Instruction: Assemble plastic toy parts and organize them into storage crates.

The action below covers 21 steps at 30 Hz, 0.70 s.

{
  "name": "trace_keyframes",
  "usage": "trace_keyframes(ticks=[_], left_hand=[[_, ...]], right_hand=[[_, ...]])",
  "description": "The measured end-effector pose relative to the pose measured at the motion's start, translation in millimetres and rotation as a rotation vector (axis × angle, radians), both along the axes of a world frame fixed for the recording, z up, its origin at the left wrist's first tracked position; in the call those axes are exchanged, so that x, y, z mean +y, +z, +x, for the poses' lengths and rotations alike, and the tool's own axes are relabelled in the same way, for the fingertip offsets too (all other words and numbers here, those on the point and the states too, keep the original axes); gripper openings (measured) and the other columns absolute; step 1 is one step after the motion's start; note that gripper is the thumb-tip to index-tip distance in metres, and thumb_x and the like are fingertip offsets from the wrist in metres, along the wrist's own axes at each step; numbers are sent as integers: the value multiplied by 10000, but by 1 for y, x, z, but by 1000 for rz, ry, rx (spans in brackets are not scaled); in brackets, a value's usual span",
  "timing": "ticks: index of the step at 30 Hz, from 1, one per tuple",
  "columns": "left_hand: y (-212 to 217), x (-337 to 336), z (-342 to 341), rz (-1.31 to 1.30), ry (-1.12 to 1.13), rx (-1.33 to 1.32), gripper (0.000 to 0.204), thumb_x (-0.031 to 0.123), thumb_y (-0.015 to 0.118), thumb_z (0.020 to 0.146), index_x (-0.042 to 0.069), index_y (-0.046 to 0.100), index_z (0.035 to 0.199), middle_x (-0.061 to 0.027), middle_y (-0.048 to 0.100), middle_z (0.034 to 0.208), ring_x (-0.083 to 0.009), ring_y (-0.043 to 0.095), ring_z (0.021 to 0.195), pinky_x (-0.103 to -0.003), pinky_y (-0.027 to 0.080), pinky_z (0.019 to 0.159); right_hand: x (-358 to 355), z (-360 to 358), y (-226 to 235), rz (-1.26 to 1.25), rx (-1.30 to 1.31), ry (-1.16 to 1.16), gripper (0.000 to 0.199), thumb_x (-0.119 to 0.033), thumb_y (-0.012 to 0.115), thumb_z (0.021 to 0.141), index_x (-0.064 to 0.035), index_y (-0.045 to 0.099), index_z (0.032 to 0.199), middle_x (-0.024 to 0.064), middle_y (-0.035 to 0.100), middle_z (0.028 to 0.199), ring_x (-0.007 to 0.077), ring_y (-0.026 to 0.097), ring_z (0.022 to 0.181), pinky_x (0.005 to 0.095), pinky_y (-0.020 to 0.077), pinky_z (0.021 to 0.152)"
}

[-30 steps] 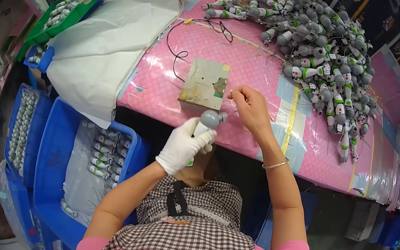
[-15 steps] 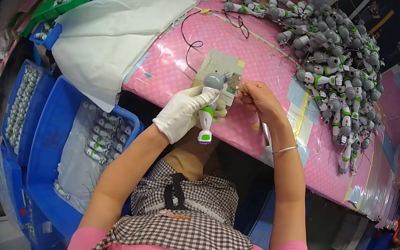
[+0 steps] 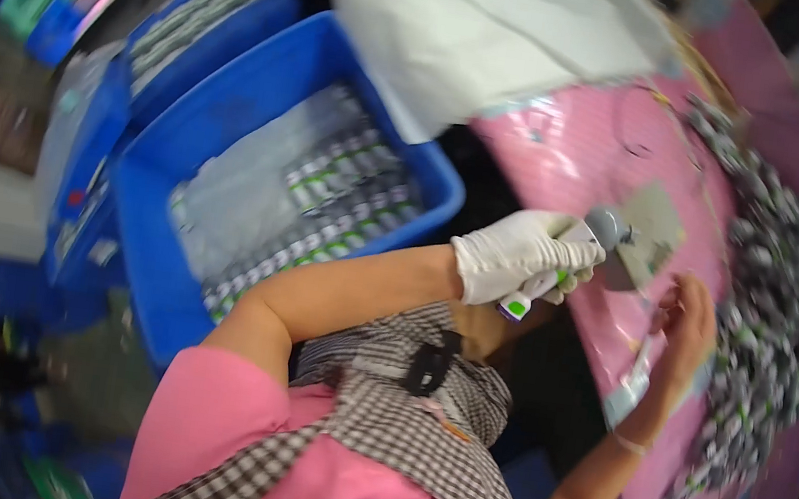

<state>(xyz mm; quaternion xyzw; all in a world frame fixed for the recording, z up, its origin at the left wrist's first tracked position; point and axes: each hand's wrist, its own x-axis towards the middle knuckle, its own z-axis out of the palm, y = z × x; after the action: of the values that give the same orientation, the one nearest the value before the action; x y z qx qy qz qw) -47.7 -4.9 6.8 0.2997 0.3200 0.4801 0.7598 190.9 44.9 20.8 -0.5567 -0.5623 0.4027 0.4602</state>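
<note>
My gloved left hand is closed around a white-and-green handheld device with a grey ball head. The device leans, head up and to the right, its green-marked foot sticking out below the glove. Just right of the head lies a pale flat plate on the pink-covered table. My bare right hand is over the table, apart from the device, its fingers curled and blurred. A pale, shiny strip shows beneath that hand; whether it is held cannot be made out.
To the left, a large blue bin holds rows of similar devices on plastic sheeting. Another blue bin with devices stands behind it. A white sheet drapes over the table's left end. Devices are heaped along the table's right side.
The view has swung left toward the blue bins and is smeared. My left hand still holds the device. My right hand has drawn away from its ball head.
</note>
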Motion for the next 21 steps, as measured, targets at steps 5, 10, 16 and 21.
trace_keyframes(ticks=[5, 10, 16, 21], left_hand=[[-60, -56, -162, -176, 1014, 614, 161, 172, 655, 771, 56, 556, 826, -14, 523, 611, -103, 486, 461, -229, 386, 347], [-238, -146, -325, -620, 1354, 853, 304, 177, 706, 729, 12, 581, 951, -126, 637, 840, -229, 606, 706, -354, 476, 634], [-335, -116, -350, -957, 1054, 905, 397, 222, 709, 727, -12, 597, 1028, -135, 632, 895, -256, 587, 785, -376, 468, 740], [-404, -125, -370, -687, 1182, 670, 351, 299, 557, 852, 39, 619, 1079, -109, 631, 990, -209, 588, 830, -345, 484, 743]], right_hand=[[-21, 29, -17, 143, 44, -89, 331, -186, 491, 925, -9, 518, 1204, 43, 575, 839, 32, 415, 501, 158, 328, 442], [-28, 100, -55, 152, 199, -243, 312, -139, 535, 905, -5, 531, 1187, 25, 568, 823, 31, 386, 495, 168, 322, 443], [-50, 110, -46, 51, 288, -422, 291, -144, 553, 897, -31, 554, 1165, 3, 567, 810, 27, 388, 500, 159, 306, 442], [-54, 88, -41, -91, 5, -521, 255, -108, 560, 851, -37, 597, 1093, -50, 549, 722, -16, 345, 479, 153, 263, 402]])
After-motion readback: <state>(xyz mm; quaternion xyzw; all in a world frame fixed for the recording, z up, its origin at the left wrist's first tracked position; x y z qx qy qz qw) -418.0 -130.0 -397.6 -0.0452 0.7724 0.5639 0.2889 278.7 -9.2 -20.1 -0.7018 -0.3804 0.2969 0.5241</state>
